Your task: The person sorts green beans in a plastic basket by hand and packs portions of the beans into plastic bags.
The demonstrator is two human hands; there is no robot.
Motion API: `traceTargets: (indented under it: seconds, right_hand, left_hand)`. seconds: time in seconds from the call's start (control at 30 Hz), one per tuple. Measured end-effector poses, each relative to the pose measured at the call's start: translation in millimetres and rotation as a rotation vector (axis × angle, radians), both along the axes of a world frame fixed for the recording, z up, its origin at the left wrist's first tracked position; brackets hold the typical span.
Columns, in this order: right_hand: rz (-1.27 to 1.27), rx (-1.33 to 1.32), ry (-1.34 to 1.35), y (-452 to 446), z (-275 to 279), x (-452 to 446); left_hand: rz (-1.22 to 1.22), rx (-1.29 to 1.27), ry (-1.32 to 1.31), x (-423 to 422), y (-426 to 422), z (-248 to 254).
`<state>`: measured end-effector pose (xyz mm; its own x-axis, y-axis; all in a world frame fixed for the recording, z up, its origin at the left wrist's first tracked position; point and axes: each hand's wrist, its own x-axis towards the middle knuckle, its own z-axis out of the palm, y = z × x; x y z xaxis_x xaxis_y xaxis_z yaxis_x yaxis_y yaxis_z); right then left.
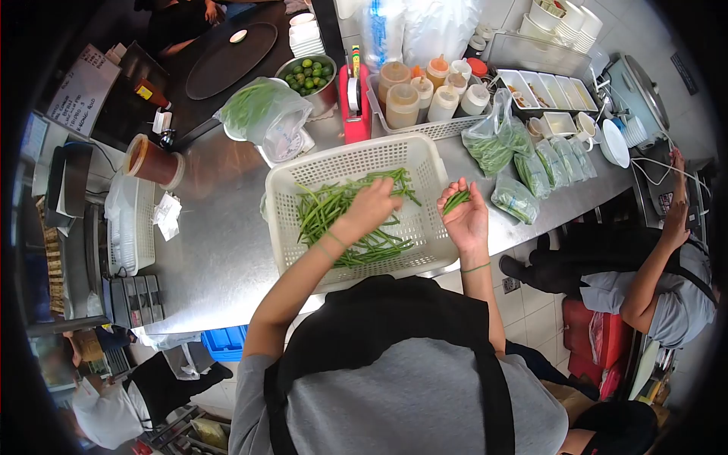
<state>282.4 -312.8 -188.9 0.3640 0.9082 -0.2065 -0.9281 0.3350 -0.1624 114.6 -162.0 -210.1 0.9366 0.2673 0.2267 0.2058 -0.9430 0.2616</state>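
Note:
A white perforated basket (426, 163) stands on the steel counter, with long green beans (326, 208) heaped on its left and middle. My left hand (370, 203) reaches over the beans, fingers bent down and pressed together; whatever they may hold is hidden. Over the basket's right edge, my right hand (464, 216) is turned palm up, its fingers curled around a small bunch of short green bean pieces (456, 201).
Behind the basket stand a red tape dispenser (354, 102) and a tray of sauce bottles (402, 105). Bagged greens (489, 144) lie to the right. A tub of sauce (152, 163) is at left. A co-worker's arm (667, 235) is at far right.

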Motion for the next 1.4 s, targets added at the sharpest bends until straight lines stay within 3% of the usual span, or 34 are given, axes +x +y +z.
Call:
traceTargets:
  seconds: [0.17, 0.27, 0.4, 0.6, 0.7, 0.8, 0.9, 1.03, 1.2, 1.3, 1.4]
  right_hand:
    - [0.026, -0.177, 0.015, -6, 20, -19]
    - [0.058, -0.25, -0.027, -6, 19, -28]
    - [0.124, -0.262, -0.021, 5, 13, -45]
    - [0.1, -0.202, 0.068, 26, 18, -58]
    - [0.112, -0.168, 0.063, 25, 2, -50]
    - [0.125, -0.2, 0.072, 23, -11, -48]
    - [0.121, -0.252, 0.066, 20, -26, -49]
    - [0.126, -0.278, 0.062, 19, -27, -50]
    - [0.129, -0.275, 0.068, 18, -28, -49]
    - [0.129, -0.291, 0.064, 19, -26, -50]
    - [0.131, -0.265, 0.061, 19, -28, -49]
  left_hand:
    - [0.046, 0.049, 0.1, 4, -3, -19]
    - [0.075, -0.301, -0.019, -3, 11, -1]
    - [0.082, -0.715, -0.055, 4, 3, 78]
    - [0.108, -0.583, -0.212, -17, -2, 109]
    - [-0.136, -0.421, 0.123, -52, 14, 82]
    - [-0.078, -0.167, 0.464, -82, -10, 45]
    - [-0.065, 0.0, 0.364, -93, -17, 25]
    - [0.114, -0.109, 0.198, -94, 11, 12]
    - [0.344, -0.128, -0.064, -90, 26, 50]
    - [0.078, -0.125, 0.05, -97, 28, 45]
    - [-0.137, -0.336, 0.405, -102, 3, 39]
